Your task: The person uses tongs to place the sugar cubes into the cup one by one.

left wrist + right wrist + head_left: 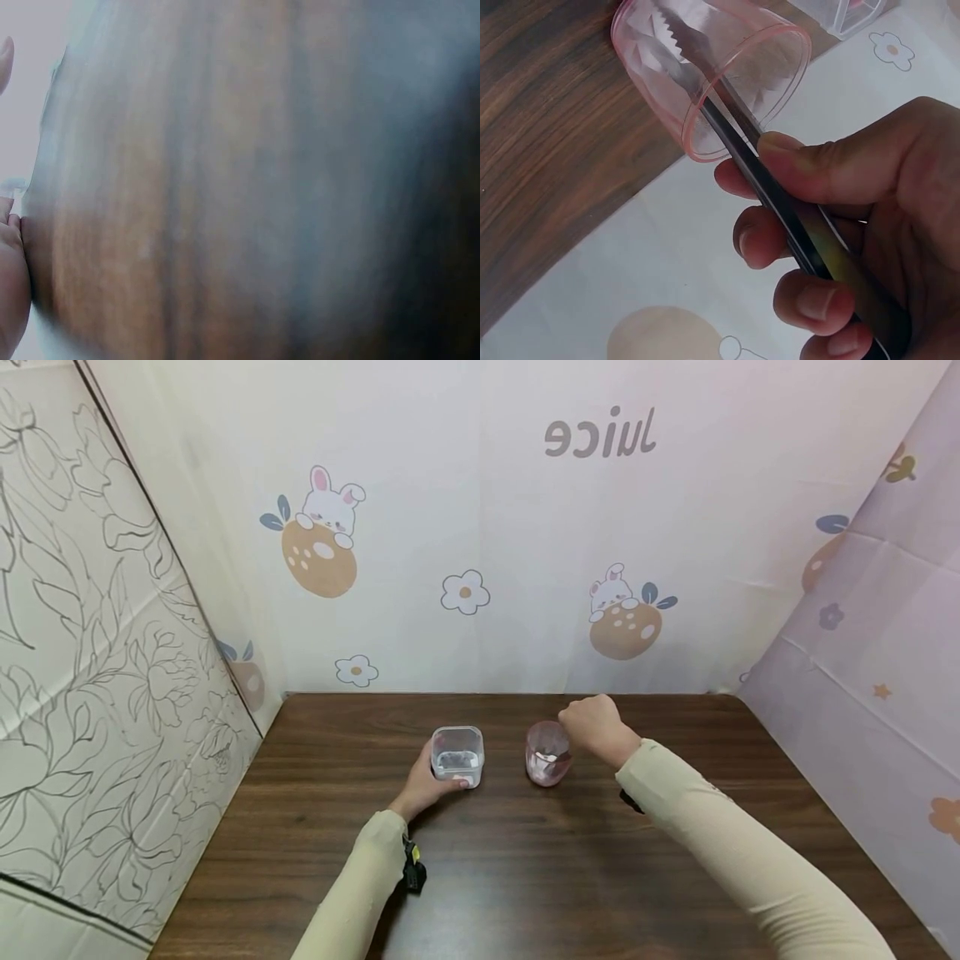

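In the head view my left hand (426, 787) grips a clear square container (457, 762), thumb on its near side, fingers round its left side. To its right stands a pink transparent cup (548, 755). My right hand (596, 727) is above the cup's right side. In the right wrist view this hand (870, 217) holds dark metal tongs (739, 150), whose serrated tips are inside the pink cup (656, 82); crinkled clear material shows in there too. Only part of my left hand (11, 285) shows at the edge of the left wrist view.
Both objects stand on a dark wooden table (510, 877) with a patterned curtain (465, 527) behind it. The container's corner (844, 15) shows beyond the cup in the right wrist view, something reddish in it.
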`<act>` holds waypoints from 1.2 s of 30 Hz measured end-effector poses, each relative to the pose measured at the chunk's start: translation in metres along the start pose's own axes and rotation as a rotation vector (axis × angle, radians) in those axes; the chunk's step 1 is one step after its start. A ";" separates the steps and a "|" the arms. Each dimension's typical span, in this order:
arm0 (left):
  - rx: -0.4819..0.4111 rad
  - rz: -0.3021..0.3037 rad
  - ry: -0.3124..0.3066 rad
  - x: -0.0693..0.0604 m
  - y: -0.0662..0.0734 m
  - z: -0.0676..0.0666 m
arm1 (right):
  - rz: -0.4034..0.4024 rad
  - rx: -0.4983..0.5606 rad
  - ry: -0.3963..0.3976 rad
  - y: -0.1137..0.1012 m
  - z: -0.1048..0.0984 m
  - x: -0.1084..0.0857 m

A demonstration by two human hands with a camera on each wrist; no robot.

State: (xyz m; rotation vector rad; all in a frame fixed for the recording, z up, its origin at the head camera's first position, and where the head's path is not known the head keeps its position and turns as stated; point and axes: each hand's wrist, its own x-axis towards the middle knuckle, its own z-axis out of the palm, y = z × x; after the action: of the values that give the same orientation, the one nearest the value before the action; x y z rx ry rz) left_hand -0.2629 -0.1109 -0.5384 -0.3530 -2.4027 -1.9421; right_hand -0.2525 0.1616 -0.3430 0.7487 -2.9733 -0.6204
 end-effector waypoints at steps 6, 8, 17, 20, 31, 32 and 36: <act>-0.011 0.013 0.007 0.001 -0.001 0.000 | 0.008 0.006 -0.015 0.002 -0.006 -0.005; -0.013 0.011 0.006 0.001 -0.001 0.000 | 0.010 0.005 0.011 0.003 -0.009 -0.008; -0.015 0.003 0.003 0.001 0.000 0.000 | -0.017 0.021 0.216 0.012 -0.017 -0.019; -0.022 -0.001 -0.001 0.001 0.000 0.000 | -0.017 0.017 0.252 0.015 -0.021 -0.022; -0.022 0.013 -0.001 0.000 0.001 0.000 | -0.028 0.068 0.407 0.012 -0.040 -0.021; -0.025 0.009 -0.002 0.000 0.001 0.000 | -0.033 0.071 0.411 0.011 -0.041 -0.019; -0.033 -0.001 -0.003 0.001 0.000 0.001 | -0.072 0.062 0.448 0.004 -0.042 -0.015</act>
State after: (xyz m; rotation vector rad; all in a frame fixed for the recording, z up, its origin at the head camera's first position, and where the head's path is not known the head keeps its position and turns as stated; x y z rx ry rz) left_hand -0.2636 -0.1102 -0.5388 -0.3556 -2.3752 -1.9855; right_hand -0.2364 0.1558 -0.3020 0.8682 -2.5726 -0.3105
